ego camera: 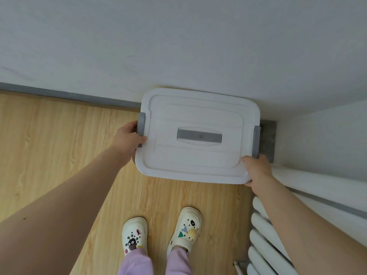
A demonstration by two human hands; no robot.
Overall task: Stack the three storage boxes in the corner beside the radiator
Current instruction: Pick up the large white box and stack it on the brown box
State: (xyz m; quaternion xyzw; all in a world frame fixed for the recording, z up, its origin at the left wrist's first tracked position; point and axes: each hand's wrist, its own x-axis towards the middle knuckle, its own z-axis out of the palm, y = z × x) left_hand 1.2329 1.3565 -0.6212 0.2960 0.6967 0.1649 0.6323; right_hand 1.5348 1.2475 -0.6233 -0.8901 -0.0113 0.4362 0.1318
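Both hands grip one white rectangular plastic storage box (pixel 198 135) seen from above at the centre of the frame. Left hand (pixel 127 138), at centre left, clasps the box's left short edge, its thumb lying on the lid beside the grey plastic side latch (pixel 141 124) and its fingers curled under the rim. Right hand (pixel 257 171), right of centre, grasps the lower right corner of the box, thumb on the lid and fingers wrapped beneath the edge, just below the second grey side latch (pixel 257 140). A flat grey recessed handle (pixel 199 135) sits in the middle of the lid. Only the lid is visible; whether other boxes lie beneath it cannot be told.

The box's far edge lies against or just beside the white wall (pixel 178 46) filling the upper half of the frame, above the grey skirting board (pixel 69 95). Its right side is near the room corner, where a grey patch of floor (pixel 268 139) shows. A white tubular radiator (pixel 264 235) stands at lower right, just beside the right forearm. Light wood-grain laminate flooring (pixel 59 145) covers the left and lower centre. At the bottom centre stand two cream clogs with coloured charms (pixel 161 234), below pale pink trouser legs (pixel 155 262).
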